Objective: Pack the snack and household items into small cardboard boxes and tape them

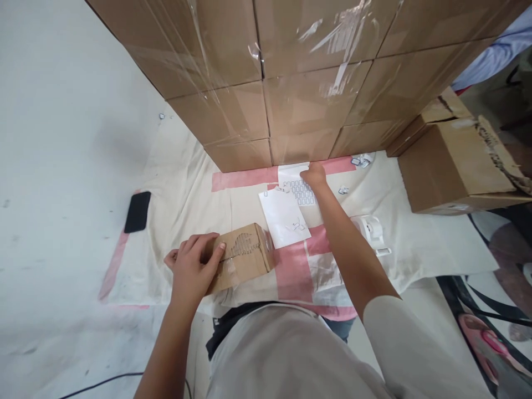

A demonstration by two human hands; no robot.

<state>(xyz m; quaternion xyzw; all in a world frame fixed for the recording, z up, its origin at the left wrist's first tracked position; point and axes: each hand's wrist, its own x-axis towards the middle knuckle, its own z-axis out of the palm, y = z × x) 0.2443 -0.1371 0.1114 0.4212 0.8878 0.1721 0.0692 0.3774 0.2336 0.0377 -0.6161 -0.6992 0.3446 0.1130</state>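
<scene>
On the cloth-covered table lies a small cardboard box [241, 256] with a dark printed pattern on top. My left hand [194, 260] grips its left end, thumb on the top face and fingers along the far side. Farther off, my right hand [315, 176] has its fingers closed at the upper right edge of a white sticker sheet [300, 191] printed with rows of small outlined rectangles. Its fingertips are partly hidden. A second white sheet [282, 216], with a few loose stickers on it, overlaps the first and lies just right of the box.
Stacked cardboard boxes [307, 105] under clear film wall off the table's far side. An open carton [449, 160] stands at the right. A white tape dispenser [371, 231] sits beside my right forearm. A black phone [137, 212] lies left, and crumpled backing scraps [362, 160] lie far right.
</scene>
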